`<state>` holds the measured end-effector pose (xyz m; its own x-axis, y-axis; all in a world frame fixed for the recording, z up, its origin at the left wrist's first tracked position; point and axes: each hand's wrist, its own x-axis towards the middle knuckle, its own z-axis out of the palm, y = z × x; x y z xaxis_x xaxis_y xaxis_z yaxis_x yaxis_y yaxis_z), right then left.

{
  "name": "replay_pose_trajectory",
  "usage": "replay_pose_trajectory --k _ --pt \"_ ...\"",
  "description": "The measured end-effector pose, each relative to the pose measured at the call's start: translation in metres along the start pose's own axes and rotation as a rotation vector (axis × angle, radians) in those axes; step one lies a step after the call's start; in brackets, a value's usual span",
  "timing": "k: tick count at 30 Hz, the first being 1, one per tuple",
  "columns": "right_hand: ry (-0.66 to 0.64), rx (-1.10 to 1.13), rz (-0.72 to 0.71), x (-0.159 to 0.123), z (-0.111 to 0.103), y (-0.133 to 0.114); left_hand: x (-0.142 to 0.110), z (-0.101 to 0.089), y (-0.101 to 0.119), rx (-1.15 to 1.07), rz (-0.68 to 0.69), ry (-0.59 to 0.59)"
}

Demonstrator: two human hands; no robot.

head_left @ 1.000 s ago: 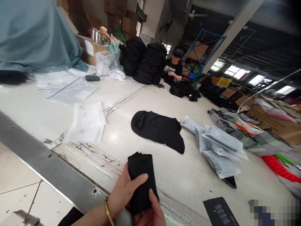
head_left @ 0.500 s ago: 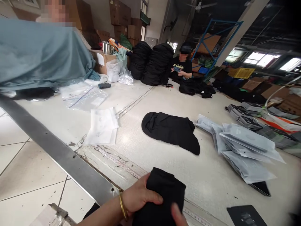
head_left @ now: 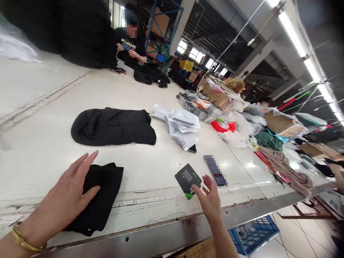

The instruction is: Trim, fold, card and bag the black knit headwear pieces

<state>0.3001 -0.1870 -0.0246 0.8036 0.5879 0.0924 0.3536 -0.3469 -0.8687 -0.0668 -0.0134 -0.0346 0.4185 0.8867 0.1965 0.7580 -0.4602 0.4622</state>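
A folded black cloth piece (head_left: pixel 103 200) lies at the table's front edge. My left hand (head_left: pixel 72 188), a gold bangle on its wrist, is over this cloth with fingers stretched out; whether the palm touches it I cannot tell. To the right, my right hand (head_left: pixel 209 197) is open beside a black printed card (head_left: pixel 189 179) with a green corner. Its thumb overlaps the card's edge, and I cannot see whether they touch. Farther back lies another flat black fabric piece (head_left: pixel 114 127). White printed pouches (head_left: pixel 182 123) are piled just right of that fabric.
A phone (head_left: pixel 215 170) lies right of the card. A tape measure (head_left: pixel 158 198) runs along the table's front. Small boxes (head_left: pixel 192 102), a red coiled hose (head_left: pixel 223 126) and plastic bags are at the back right. Across the table sits a person (head_left: pixel 131 44). A blue crate (head_left: pixel 254 234) stands below.
The view has swung right. The folded black cloth, held in both hands before, now lies on the table. My left hand has opened above it, and my right hand has moved to the card.
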Motion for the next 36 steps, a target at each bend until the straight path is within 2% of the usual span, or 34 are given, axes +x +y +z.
replay_pose_trajectory --k 1,3,6,8,19,26,29,33,36 --pt "-0.041 -0.141 -0.038 0.006 -0.007 0.008 0.0 0.004 0.004 0.085 0.09 0.036" --pt "-0.145 -0.354 -0.106 0.01 -0.011 0.018 -0.003 0.014 0.017 0.194 0.213 0.031" --pt "-0.271 -0.501 -0.14 0.008 -0.008 0.027 -0.011 0.028 0.037 0.281 0.261 0.008" --pt "-0.297 -0.542 -0.114 0.006 -0.006 0.029 -0.014 0.032 0.042 0.306 0.26 0.0" --pt "-0.171 -0.544 -0.19 -0.003 -0.009 0.033 -0.014 0.024 0.045 0.38 0.248 -0.033" --pt "-0.017 -0.443 -0.24 -0.001 -0.008 0.03 -0.014 0.024 0.046 0.374 0.257 -0.014" --pt "-0.004 -0.347 -0.155 0.001 -0.008 0.029 -0.014 0.023 0.047 0.359 0.255 -0.013" --pt "-0.009 -0.117 0.09 0.01 -0.006 0.028 -0.014 0.022 0.048 0.339 0.247 -0.017" --pt "-0.047 0.031 0.187 0.018 -0.002 0.026 -0.014 0.021 0.048 0.34 0.239 -0.026"
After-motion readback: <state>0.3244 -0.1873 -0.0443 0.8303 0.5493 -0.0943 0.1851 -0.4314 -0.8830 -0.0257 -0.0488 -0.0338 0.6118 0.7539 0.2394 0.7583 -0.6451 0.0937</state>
